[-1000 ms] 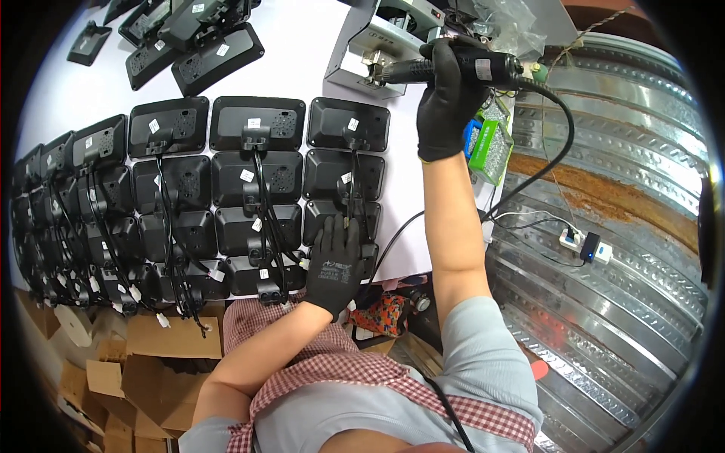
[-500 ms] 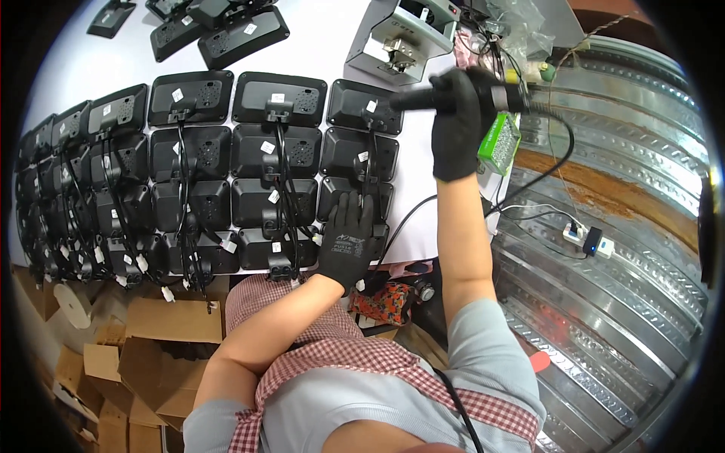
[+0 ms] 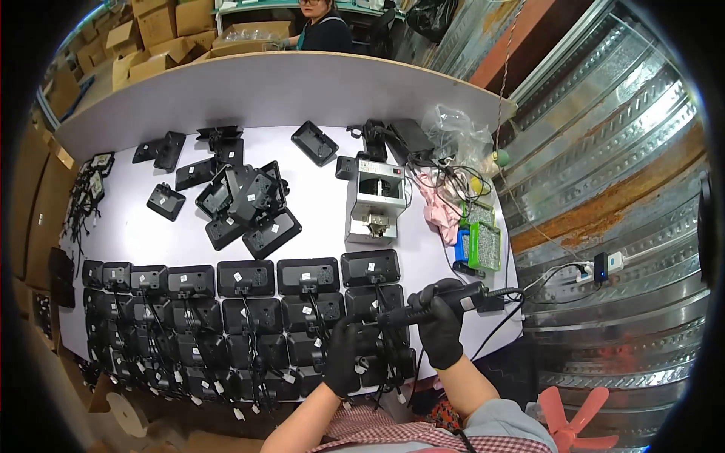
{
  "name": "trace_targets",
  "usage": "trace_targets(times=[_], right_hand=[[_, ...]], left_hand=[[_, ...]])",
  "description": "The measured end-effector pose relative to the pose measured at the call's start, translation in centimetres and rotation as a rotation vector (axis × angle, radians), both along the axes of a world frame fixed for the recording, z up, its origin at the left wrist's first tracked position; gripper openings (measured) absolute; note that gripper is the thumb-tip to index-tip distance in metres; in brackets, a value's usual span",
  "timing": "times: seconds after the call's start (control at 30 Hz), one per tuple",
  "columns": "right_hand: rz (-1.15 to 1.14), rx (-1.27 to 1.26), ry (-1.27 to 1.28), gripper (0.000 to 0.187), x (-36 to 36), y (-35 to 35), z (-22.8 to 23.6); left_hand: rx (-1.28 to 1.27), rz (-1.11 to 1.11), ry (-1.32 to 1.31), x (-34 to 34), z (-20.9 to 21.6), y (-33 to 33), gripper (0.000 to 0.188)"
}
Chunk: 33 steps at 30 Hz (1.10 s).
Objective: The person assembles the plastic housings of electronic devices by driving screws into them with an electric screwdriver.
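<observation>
Table: broad white top (image 3: 143, 234).
Near edge: black rectangular plastic housings (image 3: 307, 275) lie in rows, black cables (image 3: 251, 332) draped over them.
Middle: black plastic shells (image 3: 255, 198) lie heaped.
Right: a grey metal box-shaped machine (image 3: 380, 201) stands near a green-sided box (image 3: 473, 248), a blue-sided box (image 3: 461, 245) and crumpled pink cloth (image 3: 439, 211).
Far left: tangled black cords (image 3: 84, 198).

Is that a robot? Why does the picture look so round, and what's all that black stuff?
No robot! It's a person at work. The camera sits on that person's head and looks down, and its fisheye lens bends straight edges, so everything looks round.

On the white table lie rows of black panels. Farther back are a loose heap of black shells and a grey metal machine.

The gloved right hand has its fingers wrapped around a dark, stick-shaped tool. The gloved left hand is near the tool's tip, over the panels; I can't tell whether it's touching anything.
</observation>
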State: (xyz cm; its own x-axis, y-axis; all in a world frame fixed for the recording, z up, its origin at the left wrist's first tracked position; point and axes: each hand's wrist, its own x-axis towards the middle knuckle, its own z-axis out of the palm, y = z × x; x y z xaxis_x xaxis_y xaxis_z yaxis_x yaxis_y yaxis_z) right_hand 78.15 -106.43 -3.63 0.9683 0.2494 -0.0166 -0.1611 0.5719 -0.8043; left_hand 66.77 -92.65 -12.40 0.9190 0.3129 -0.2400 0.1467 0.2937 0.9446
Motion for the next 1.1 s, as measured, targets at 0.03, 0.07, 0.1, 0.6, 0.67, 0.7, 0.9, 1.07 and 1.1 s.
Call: trace_targets(times=[0.03,0.07,0.1,0.6,0.67,0.7,0.9,1.07,1.1], right_hand=[[0.003,0.005,-0.001,0.026,0.0,0.2,0.2],[0.023,0.014,0.019,0.026,-0.1,0.3,0.4],[0.042,0.023,0.039,0.025,0.0,0.3,0.6],[0.046,0.095,0.082,0.025,1.1,-0.4,0.0],[0.056,0.098,0.077,0.025,0.9,-0.4,0.2],[0.055,0.095,0.067,0.025,0.8,-0.5,0.2],[0.024,0.021,-0.048,0.025,-0.9,-1.2,-0.2],[0.084,0.163,-0.028,0.027,-3.1,-1.7,0.2],[0.081,0.172,-0.042,0.027,-3.6,-1.8,0.3]], left_hand=[[0.348,-0.176,-0.255,0.1,1.3,0.8,0.039],[0.234,-0.16,-0.216,0.5,-0.2,0.6,0.029],[0.236,-0.16,-0.214,0.8,0.5,0.6,0.029],[-0.73,0.105,0.167,1.7,-2.5,-0.8,0.017],[-0.772,0.084,0.116,1.4,-3.8,-1.0,0.018],[-0.772,0.084,0.12,1.3,-3.6,-1.0,0.018],[-0.409,-0.018,0.104,0.9,0.2,-0.6,0.023],[0.287,-0.081,-0.007,-1.1,1.0,-0.2,0.022],[0.715,-0.11,-0.173,-1.6,0.7,-0.3,0.021]])
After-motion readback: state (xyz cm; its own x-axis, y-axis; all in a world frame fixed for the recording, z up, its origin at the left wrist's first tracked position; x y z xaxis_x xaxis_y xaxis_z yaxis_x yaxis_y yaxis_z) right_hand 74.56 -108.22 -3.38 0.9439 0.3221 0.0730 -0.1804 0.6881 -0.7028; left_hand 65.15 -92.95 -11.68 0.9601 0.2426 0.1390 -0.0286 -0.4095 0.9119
